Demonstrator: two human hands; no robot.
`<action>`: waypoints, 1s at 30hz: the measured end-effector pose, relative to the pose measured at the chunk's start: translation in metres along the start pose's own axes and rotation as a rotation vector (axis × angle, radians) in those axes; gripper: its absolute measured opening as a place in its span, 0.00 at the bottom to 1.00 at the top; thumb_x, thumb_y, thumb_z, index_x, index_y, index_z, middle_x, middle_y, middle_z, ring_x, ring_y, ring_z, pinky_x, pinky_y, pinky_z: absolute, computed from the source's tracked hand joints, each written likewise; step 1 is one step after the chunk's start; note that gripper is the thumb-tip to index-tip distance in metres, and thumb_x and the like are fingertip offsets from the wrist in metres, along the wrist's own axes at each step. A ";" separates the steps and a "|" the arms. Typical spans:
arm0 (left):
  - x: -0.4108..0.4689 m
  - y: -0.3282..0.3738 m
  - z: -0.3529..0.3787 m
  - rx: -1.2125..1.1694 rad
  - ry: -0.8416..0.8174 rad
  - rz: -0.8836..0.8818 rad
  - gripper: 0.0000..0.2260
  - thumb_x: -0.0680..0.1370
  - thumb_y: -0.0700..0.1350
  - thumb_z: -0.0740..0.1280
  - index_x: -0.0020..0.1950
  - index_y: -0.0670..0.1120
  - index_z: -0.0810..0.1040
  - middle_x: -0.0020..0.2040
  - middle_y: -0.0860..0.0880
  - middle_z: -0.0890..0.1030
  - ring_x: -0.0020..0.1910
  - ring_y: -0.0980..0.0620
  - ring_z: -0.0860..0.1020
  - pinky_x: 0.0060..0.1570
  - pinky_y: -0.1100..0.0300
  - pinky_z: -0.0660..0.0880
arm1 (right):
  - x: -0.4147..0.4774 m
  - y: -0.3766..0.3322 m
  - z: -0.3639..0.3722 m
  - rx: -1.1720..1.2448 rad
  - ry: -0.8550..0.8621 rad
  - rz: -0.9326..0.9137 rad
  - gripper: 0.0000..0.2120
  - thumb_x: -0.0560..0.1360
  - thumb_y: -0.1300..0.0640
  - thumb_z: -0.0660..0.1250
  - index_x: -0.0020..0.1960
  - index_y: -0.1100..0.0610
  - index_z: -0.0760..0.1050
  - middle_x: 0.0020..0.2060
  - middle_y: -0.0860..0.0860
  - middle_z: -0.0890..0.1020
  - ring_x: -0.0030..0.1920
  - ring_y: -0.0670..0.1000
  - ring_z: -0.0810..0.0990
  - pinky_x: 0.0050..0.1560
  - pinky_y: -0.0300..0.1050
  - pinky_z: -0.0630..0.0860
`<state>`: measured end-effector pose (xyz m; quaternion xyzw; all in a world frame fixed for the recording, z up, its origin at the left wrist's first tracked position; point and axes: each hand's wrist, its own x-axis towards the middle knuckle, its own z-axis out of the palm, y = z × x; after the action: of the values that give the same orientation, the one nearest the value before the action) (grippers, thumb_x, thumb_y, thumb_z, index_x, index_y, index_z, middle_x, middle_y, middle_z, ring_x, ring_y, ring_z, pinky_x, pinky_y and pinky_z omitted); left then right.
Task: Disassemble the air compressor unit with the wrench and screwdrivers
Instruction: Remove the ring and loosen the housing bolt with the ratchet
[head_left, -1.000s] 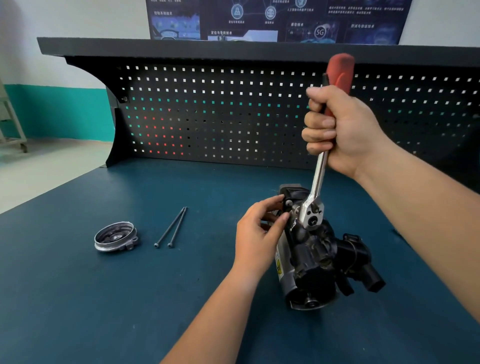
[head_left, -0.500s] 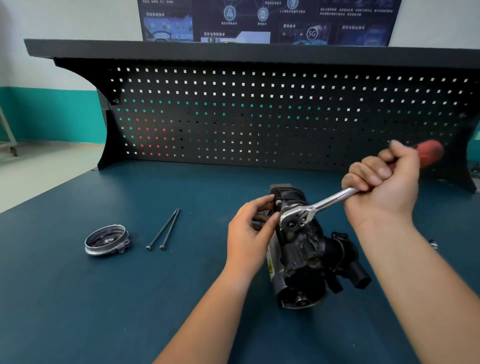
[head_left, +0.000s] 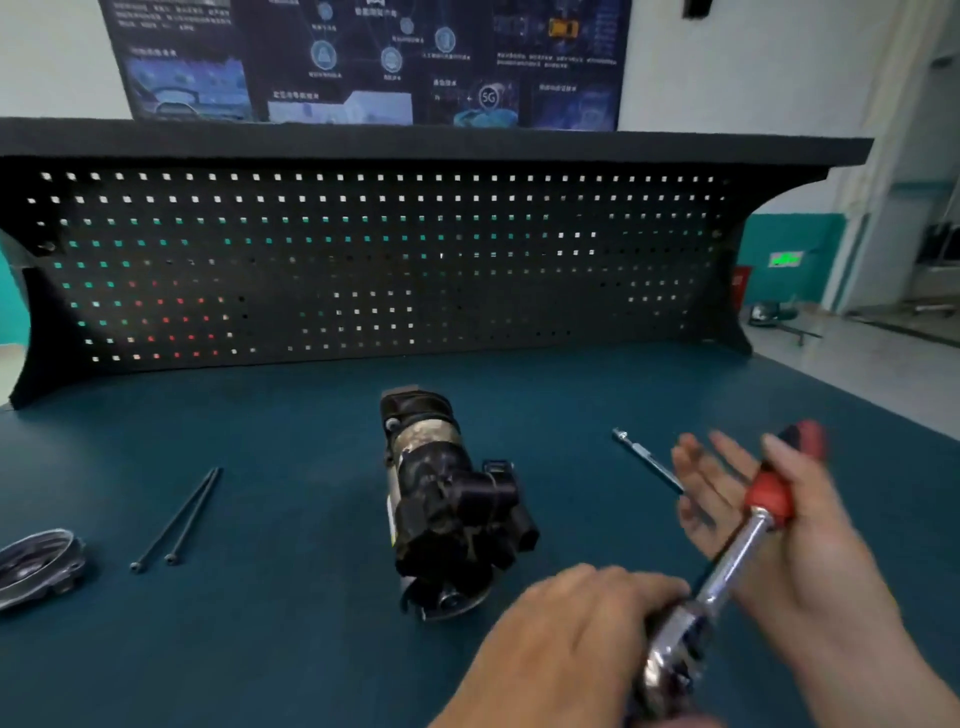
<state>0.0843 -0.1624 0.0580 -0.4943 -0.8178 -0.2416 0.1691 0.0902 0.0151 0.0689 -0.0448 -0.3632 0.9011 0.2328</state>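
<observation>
- My left hand (head_left: 571, 629) is low in the frame, right of centre, back turned up. Its fingers curl over the chrome head of the wrench (head_left: 727, 566).
- My right hand (head_left: 800, 551) is at the lower right, palm up under the wrench's red handle. My thumb lies across the handle and holds it against the palm, while my fingers (head_left: 701, 467) are spread out straight. This hand is blurred, so I cannot tell the grip any finer than that.
- The wrench slants from its head at the bottom edge up to the red grip at the right, above the bench (head_left: 291, 623).
- The compressor (head_left: 447, 499) lies on its side in the middle of the frame, apart from the wrench and both hands.
- A thin metal bar (head_left: 647, 460) lies on the bench to the right of the compressor, and its near end runs behind my right fingers.
- Two long bolts (head_left: 179, 517) lie side by side at the left, heads toward me.
- A round metal cover (head_left: 36, 566) sits at the left edge, near the bolts.
- The pegboard (head_left: 363, 260) spans the back of the bench, and a dark poster (head_left: 363, 62) hangs above it.
</observation>
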 end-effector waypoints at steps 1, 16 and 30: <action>-0.003 0.004 0.009 -0.212 0.033 -0.118 0.16 0.69 0.63 0.62 0.56 0.71 0.68 0.52 0.71 0.73 0.52 0.74 0.69 0.50 0.81 0.59 | -0.001 -0.001 -0.011 -0.284 0.156 -0.127 0.21 0.67 0.48 0.72 0.55 0.57 0.73 0.50 0.55 0.80 0.45 0.43 0.81 0.49 0.38 0.76; 0.023 0.025 0.023 -0.434 -0.205 -0.080 0.24 0.75 0.62 0.55 0.68 0.53 0.59 0.39 0.55 0.76 0.39 0.61 0.73 0.45 0.61 0.71 | -0.072 0.004 -0.060 -0.596 -0.239 0.355 0.20 0.81 0.60 0.56 0.32 0.60 0.73 0.32 0.68 0.77 0.24 0.37 0.76 0.39 0.48 0.76; 0.003 0.011 0.039 -0.470 0.145 -0.177 0.12 0.67 0.54 0.73 0.48 0.57 0.77 0.36 0.62 0.79 0.35 0.62 0.76 0.36 0.71 0.68 | -0.071 -0.002 -0.046 -0.338 -0.232 0.786 0.28 0.68 0.36 0.58 0.25 0.60 0.70 0.20 0.51 0.60 0.17 0.46 0.57 0.17 0.34 0.55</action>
<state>0.0907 -0.1337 0.0297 -0.4278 -0.7651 -0.4735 0.0857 0.1655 0.0139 0.0305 -0.1156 -0.4844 0.8481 -0.1806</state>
